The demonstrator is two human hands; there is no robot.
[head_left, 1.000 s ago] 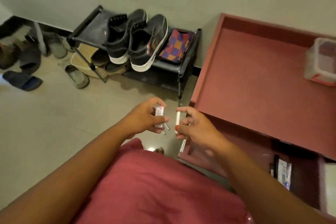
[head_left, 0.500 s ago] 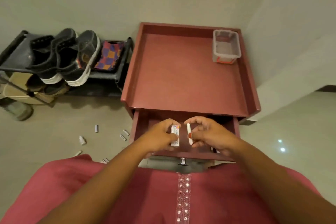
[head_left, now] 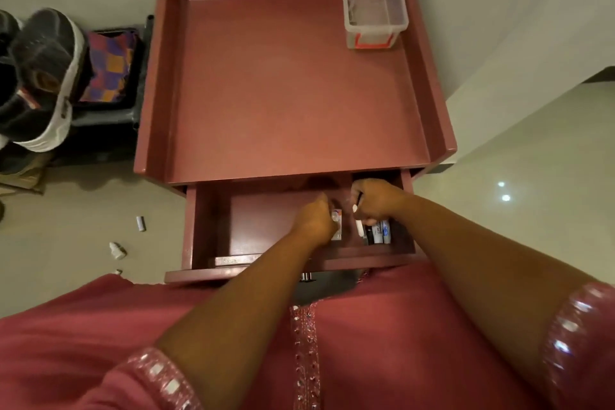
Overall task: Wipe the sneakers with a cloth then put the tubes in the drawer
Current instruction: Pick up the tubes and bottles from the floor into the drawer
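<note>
Open drawer point(head_left: 213, 226) of a red-brown bedside table point(head_left: 293, 83), pulled out toward the person. Both hands inside it, side by side near the middle divider, not touching.

Left hand point(head_left: 316, 223): fingers curled round a small white tube with orange print point(head_left: 336, 225), held over the larger left compartment, close against the divider. Only the tube's right edge shows past the knuckles.

Right hand point(head_left: 376, 201): fingers curled, pinching a slim white tube point(head_left: 358, 223) that points down and toward the person, over the narrower right compartment. Whether the tip touches the drawer floor cannot be told.

Right compartment already holds several tubes point(head_left: 379, 233) lying side by side, white and blue labels, just beside the slim tube.

Table top has a raised rim; a clear plastic box with an orange clip point(head_left: 372, 3) stands in its far right corner.

Left of the table: a black shoe rack point(head_left: 109, 116) with dark sneakers with white soles point(head_left: 43, 76) on top, partly cut by the frame edge. A checked cloth, purple and orange point(head_left: 108, 71), lies on the rack beside the sneakers, between them and the table.

Floor point(head_left: 83, 210) left of the drawer: a white tube point(head_left: 141, 223) lying loose, a small white bottle-like item point(head_left: 117, 250) nearer the person, and one more white scrap at the garment's edge, too small to identify.

Person wears a pink-red garment point(head_left: 100, 326) with sequinned cuffs.
</note>
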